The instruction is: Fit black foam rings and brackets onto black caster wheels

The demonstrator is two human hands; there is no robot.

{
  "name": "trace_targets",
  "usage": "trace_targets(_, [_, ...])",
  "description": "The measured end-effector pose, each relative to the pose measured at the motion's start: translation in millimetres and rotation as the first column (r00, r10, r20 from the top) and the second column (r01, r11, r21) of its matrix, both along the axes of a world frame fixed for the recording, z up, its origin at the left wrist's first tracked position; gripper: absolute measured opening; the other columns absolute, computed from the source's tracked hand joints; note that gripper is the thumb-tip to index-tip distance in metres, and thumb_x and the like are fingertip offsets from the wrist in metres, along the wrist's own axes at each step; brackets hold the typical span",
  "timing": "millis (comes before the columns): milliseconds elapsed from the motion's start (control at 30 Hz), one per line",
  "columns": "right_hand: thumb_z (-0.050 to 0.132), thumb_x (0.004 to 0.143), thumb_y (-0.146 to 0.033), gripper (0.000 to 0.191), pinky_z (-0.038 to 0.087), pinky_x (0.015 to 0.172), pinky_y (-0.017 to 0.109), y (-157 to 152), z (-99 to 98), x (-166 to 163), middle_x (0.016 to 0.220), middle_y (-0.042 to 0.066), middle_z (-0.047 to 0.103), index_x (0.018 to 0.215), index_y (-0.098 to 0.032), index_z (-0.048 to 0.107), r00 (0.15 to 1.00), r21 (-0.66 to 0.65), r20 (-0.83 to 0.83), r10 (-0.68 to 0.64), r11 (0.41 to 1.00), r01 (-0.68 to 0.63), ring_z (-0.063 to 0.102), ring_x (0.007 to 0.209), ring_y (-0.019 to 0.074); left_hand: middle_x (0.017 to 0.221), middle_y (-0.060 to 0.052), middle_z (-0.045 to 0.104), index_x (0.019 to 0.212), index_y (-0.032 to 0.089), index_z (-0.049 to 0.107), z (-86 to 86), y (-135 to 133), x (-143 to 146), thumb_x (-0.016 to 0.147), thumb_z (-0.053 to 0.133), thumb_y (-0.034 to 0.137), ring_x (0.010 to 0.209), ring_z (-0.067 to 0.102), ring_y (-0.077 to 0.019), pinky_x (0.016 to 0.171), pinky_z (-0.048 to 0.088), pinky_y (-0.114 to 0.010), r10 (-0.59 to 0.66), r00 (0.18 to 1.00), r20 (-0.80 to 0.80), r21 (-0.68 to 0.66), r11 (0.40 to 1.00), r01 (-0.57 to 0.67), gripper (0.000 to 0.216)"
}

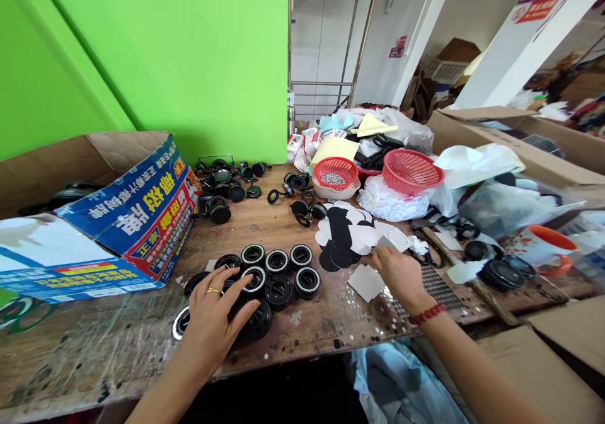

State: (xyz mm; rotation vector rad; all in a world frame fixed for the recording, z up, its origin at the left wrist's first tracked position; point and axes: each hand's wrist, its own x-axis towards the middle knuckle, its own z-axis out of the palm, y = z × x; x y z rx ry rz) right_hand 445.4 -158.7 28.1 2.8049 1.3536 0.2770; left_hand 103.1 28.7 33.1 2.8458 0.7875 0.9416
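My left hand, with a gold ring, lies over a cluster of black round cup-like parts, its fingers spread. The fingertips reach a ring-edged black part, and the hand hides some of the others. Several more of these black round parts stand in rows just to its right, some with a shiny silvery rim. My right hand, with a red bead bracelet at the wrist, has its fingers drawn together beside a grey square sheet. Whatever is between its fingertips is hidden. Black and white rounded cutouts lie just beyond it.
A blue printed carton stands at the left. Headphone-like black parts lie at the back. Red baskets, plastic bags, a hammer and an orange-white mug crowd the right. Cardboard boxes sit by the table's right edge.
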Motion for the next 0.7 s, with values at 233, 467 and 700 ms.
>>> trace_targets(233, [0.045, 0.100, -0.035, 0.032, 0.043, 0.062, 0.028, -36, -9.8, -13, 0.082, 0.008, 0.070, 0.082, -0.020, 0.067, 0.942, 0.260, 0.095, 0.322, 0.905, -0.336, 0.064, 0.073, 0.0202, 0.121, -0.016, 0.064, 0.113, 0.019, 0.071, -5.1, 7, -11, 0.097, 0.048, 0.047, 0.116, 0.056, -0.0381, 0.095, 0.047, -0.061, -0.019, 1.000, -0.004, 0.007, 1.000, 0.019, 0.039])
trace_targets(467, [0.057, 0.081, -0.030, 0.017, 0.043, 0.067, 0.035, -2, 2.3, 74, 0.079, 0.015, 0.066, 0.072, -0.017, 0.061, 0.998, 0.259, -0.045, -0.046, 0.964, 0.056, 0.061, 0.075, 0.0271, 0.119, -0.015, 0.063, 0.115, 0.021, 0.070, 4.9, 3, -8, 0.098, 0.050, 0.043, 0.115, 0.056, -0.0359, 0.095, 0.048, -0.059, 0.006, 1.000, 0.010, -0.015, 1.000, -0.006, 0.035])
trace_targets(700, [0.065, 0.072, -0.024, 0.039, 0.031, 0.053, 0.033, 11, 2.5, 94, 0.043, 0.003, 0.048, 0.041, -0.024, 0.041, 0.975, 0.169, -0.222, -0.028, 0.983, 0.066, 0.046, 0.044, 0.0167, 0.120, -0.014, 0.063, 0.114, 0.021, 0.070, 6.0, 3, -27, 0.095, 0.056, 0.035, 0.119, 0.053, -0.0341, 0.100, 0.046, -0.059, 0.098, 0.995, 0.002, -0.086, 0.991, -0.098, 0.028])
